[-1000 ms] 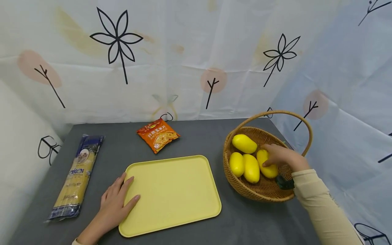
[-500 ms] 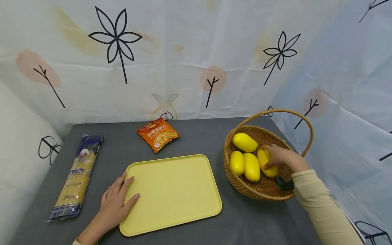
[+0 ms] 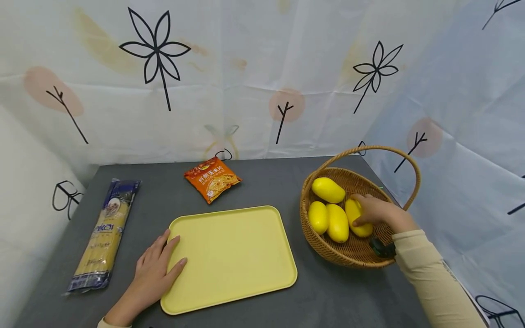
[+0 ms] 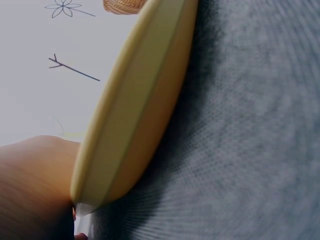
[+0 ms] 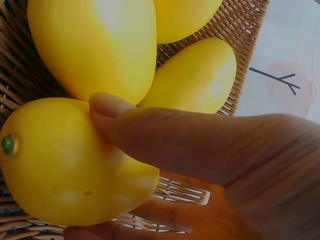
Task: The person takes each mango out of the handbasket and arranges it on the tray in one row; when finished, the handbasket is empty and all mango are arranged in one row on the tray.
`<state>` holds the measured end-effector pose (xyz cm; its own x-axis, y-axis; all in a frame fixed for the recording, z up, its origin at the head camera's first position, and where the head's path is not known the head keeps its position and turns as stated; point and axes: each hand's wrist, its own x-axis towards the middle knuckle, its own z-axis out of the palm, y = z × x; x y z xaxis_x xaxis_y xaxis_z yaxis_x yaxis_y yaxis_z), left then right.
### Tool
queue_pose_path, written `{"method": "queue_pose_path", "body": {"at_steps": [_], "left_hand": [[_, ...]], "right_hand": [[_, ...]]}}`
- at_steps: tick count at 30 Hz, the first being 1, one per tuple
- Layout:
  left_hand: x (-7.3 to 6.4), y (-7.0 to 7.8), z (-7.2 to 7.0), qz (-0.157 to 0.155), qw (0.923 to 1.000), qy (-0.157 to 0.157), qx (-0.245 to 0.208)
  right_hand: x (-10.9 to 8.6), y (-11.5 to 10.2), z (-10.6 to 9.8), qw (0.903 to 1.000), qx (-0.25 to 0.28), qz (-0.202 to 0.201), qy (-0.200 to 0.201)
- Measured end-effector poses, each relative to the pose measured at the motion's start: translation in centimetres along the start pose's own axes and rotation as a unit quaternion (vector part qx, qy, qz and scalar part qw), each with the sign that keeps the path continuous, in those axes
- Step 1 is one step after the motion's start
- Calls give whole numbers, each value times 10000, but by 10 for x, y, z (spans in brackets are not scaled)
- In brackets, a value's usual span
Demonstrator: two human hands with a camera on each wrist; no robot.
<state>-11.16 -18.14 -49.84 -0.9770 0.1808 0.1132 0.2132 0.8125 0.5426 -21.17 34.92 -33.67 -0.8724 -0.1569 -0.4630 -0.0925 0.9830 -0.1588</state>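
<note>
My right hand [image 3: 371,212] reaches into a wicker basket [image 3: 328,256] and grips a yellow mango [image 3: 356,224]. The right wrist view shows the thumb lying over the held mango [image 5: 60,165], with other fingers partly visible under it. Beside it in the basket lie several more mangoes [image 3: 328,190]. My left hand [image 3: 152,269] rests with spread fingers on the left edge of a yellow rectangular tray [image 3: 234,255]. From the left wrist, the tray's rim [image 4: 135,100] is seen side-on, with part of the left hand [image 4: 37,180] beside it.
A pack of dried noodles [image 3: 102,239] lies on the grey table [image 3: 262,182] left of the tray. Behind the tray is an orange snack bag [image 3: 212,180]. The basket's tall arched handle [image 3: 416,177] rises near the right forearm. Patterned cloth [image 3: 246,68] hangs behind the table.
</note>
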Motion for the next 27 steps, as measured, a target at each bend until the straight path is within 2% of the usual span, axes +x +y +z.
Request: {"method": "queue_pose_path", "body": {"at_steps": [17,27], "left_hand": [[0,0,0,5,10000,-61,46],[0,0,-1,14,10000,-34,73]], "right_hand": [[-4,-1,2,9998,-56,-122,135],[-8,-5,-6,9996,-121,-95,243]]}}
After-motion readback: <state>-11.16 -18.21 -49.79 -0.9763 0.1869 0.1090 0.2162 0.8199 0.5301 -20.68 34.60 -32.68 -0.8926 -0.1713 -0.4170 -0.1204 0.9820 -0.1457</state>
